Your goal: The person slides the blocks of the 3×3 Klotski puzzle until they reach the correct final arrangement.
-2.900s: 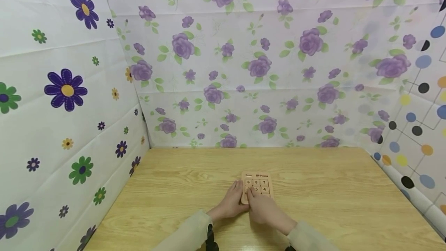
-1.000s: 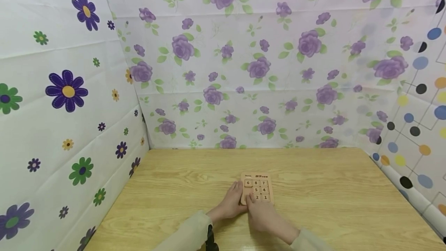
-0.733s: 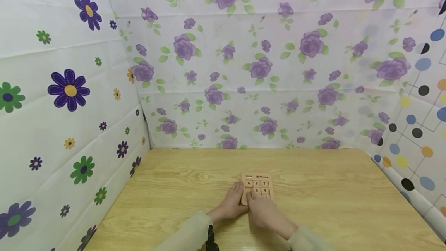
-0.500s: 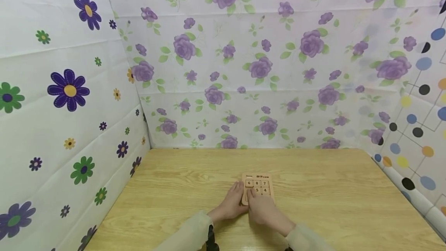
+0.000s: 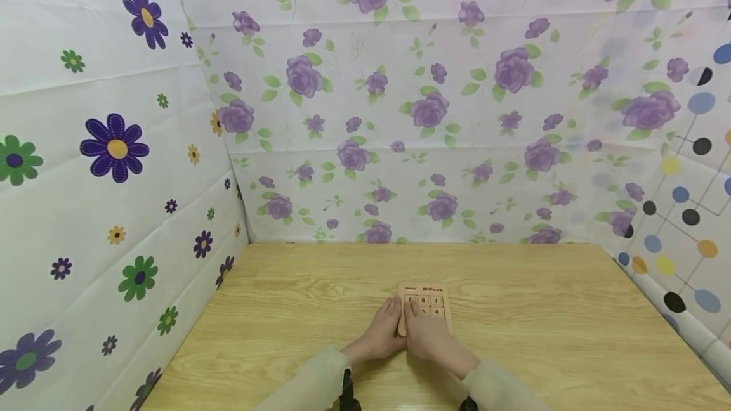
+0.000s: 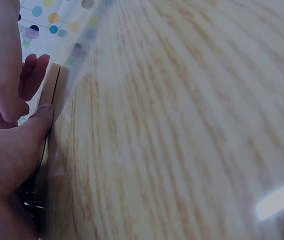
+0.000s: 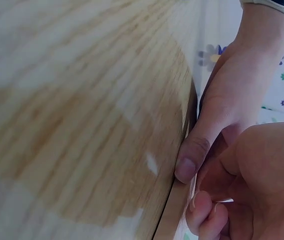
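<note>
A wooden number slide puzzle (image 5: pixel 430 302) lies flat on the table, with tiles 6, 8, 7 along its top row and 5 and 4 below. My left hand (image 5: pixel 378 332) holds it steady, fingers along the left side and thumb (image 6: pixel 43 116) against the near edge. Over the lower part is my right hand (image 5: pixel 429 336), its extended fingertip on the left column just under the 6. In the right wrist view, other fingers (image 7: pixel 209 215) of that hand are curled in beside the board's edge. My right hand hides the bottom row and the middle-left spot.
The wood-grain table (image 5: pixel 542 316) spreads out on both sides of the puzzle. Behind it hangs a cloth with purple roses (image 5: pixel 354 195). A daisy-patterned cloth (image 5: pixel 85 221) stands at the left and a dotted one (image 5: pixel 679 246) at the right.
My right fingertip has moved up the puzzle's left column, from the bottom row to just under the 6. My left hand stays at the puzzle's side.
</note>
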Demonstrator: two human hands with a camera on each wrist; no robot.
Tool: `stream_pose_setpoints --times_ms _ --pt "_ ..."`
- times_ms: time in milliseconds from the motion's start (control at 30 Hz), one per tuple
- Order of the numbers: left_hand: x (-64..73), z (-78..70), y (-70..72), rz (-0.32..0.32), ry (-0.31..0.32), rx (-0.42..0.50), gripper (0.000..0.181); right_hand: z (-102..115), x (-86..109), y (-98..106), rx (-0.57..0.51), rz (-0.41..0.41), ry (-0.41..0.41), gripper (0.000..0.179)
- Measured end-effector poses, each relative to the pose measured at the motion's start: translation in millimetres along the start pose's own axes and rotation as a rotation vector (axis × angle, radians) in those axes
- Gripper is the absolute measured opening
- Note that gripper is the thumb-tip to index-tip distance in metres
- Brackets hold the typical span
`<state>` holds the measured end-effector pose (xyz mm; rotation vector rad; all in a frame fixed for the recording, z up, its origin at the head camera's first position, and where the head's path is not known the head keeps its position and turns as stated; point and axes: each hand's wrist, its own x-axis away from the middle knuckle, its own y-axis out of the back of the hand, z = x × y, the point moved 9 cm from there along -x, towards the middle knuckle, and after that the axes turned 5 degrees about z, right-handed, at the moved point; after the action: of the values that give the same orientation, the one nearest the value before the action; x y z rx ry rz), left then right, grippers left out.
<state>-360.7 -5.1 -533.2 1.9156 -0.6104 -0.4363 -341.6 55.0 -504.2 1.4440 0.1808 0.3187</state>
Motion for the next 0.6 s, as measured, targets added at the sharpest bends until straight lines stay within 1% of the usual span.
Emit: stream_pose_setpoints --times_ms 133,267,600 --pt "0.3 -1.9 0.9 -0.003 -0.008 -0.001 0.086 -2.4 -2.6 -0.4 -0.027 0.007 -0.016 0.050" --pt "1.3 -3.0 1.2 0.000 -0.008 -0.002 0.087 -4.3 -4.5 -1.7 -0.031 0.012 -0.028 0.050" --pt "2.3 -2.2 1.6 0.001 0.000 -0.010 0.089 -4.1 -4.1 -2.9 -0.029 0.008 -0.022 0.049"
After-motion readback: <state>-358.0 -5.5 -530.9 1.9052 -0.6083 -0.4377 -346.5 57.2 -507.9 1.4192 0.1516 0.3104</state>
